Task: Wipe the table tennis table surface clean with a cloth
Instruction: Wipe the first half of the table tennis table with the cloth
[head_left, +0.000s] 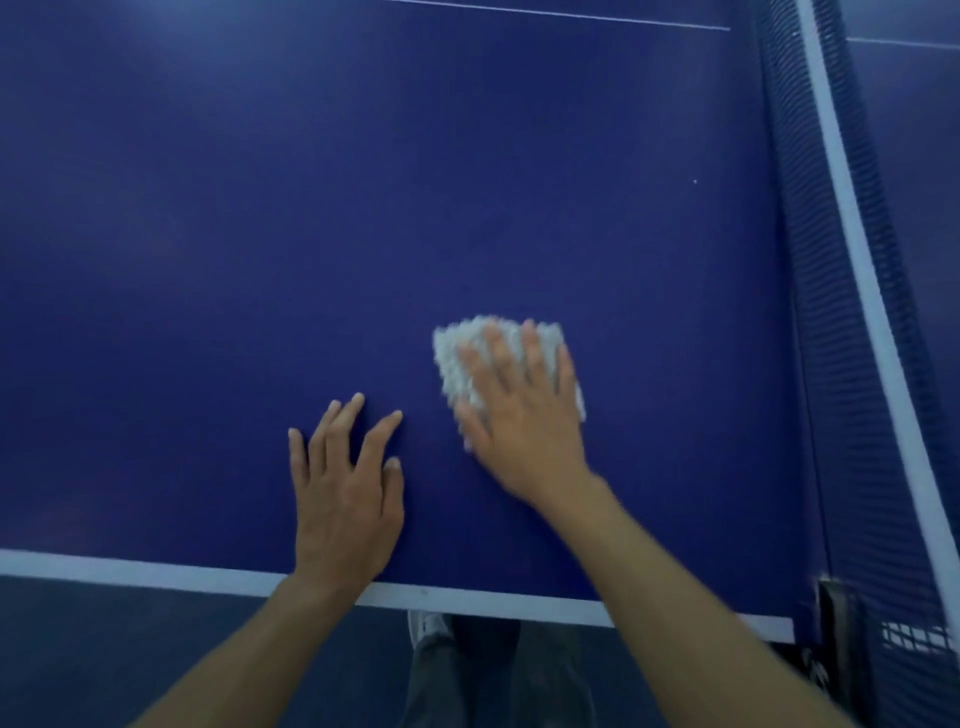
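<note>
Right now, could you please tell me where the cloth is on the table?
In the head view the cloth lies flat under the right hand, right of centre on the blue table, between the left hand and the net.

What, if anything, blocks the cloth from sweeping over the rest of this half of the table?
Nothing visible ahead or toward the net. The right hand presses flat on the white cloth on the bare blue table tennis table. Only the left hand, resting flat beside it, lies in a leftward path.
</note>
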